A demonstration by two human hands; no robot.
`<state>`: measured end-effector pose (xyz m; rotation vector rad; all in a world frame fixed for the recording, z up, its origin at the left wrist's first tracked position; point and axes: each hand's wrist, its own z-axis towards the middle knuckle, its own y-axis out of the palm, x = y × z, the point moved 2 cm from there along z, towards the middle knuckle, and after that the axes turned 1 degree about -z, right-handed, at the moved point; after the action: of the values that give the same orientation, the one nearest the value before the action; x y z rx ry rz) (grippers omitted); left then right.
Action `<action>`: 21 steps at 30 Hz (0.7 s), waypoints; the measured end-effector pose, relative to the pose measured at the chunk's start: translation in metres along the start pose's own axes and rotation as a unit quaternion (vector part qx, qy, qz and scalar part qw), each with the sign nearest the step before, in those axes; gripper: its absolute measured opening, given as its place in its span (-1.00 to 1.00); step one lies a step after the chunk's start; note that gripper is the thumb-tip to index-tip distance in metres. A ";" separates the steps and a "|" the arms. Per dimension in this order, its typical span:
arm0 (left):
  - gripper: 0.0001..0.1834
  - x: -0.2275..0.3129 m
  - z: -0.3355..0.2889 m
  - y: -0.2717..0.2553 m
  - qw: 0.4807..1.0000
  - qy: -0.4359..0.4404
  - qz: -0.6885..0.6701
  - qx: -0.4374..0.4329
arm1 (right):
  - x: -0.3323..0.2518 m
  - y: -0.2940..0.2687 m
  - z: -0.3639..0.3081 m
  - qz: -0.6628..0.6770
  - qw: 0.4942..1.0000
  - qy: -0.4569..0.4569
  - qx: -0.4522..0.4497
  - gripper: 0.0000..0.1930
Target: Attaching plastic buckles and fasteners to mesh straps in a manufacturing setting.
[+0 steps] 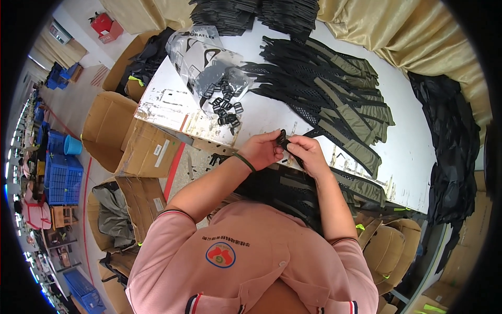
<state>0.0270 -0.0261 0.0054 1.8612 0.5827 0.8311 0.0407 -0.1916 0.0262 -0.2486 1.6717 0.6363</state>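
Observation:
Close to the near table edge, my two hands meet in front of my chest. My left hand (pixel 261 149) pinches a small black plastic buckle (pixel 282 137). Opposite it, my right hand (pixel 309 154) is closed on a dark webbing strap (pixel 296 159) that runs down toward my lap; its end at the buckle is partly hidden by my fingers. Dark strap pieces (pixel 282 191) lie across my lap. Loose black buckles (pixel 226 107) spill from a clear plastic bag (pixel 201 63) on the table, beyond my left hand. Several olive and black mesh shoulder straps (pixel 340 99) lie fanned out beyond my right hand.
Stacks of black pieces (pixel 225 15) stand at the table's far edge. Open cardboard boxes (pixel 112 136) line the left side, and another box (pixel 395 246) stands at my right. Black material (pixel 449 146) hangs over the right edge. Blue crates (pixel 64 178) sit farther left.

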 end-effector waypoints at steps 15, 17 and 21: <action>-0.88 -0.011 0.006 -0.008 0.998 0.058 -0.001 0.038 | -0.015 0.013 -0.001 -0.133 0.991 -0.022 0.011 -0.90; -0.88 -0.013 0.006 -0.009 0.997 0.073 0.000 0.035 | -0.020 0.017 -0.004 -0.315 0.938 -0.136 0.052 -0.92; -0.87 -0.015 0.003 -0.004 0.997 0.062 -0.009 0.041 | -0.027 0.023 -0.010 -0.465 0.850 -0.239 0.071 -0.93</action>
<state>0.0193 -0.0362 -0.0032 1.8846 0.7191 0.9278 0.0267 -0.1826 0.0592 -0.6768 0.9289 -0.1658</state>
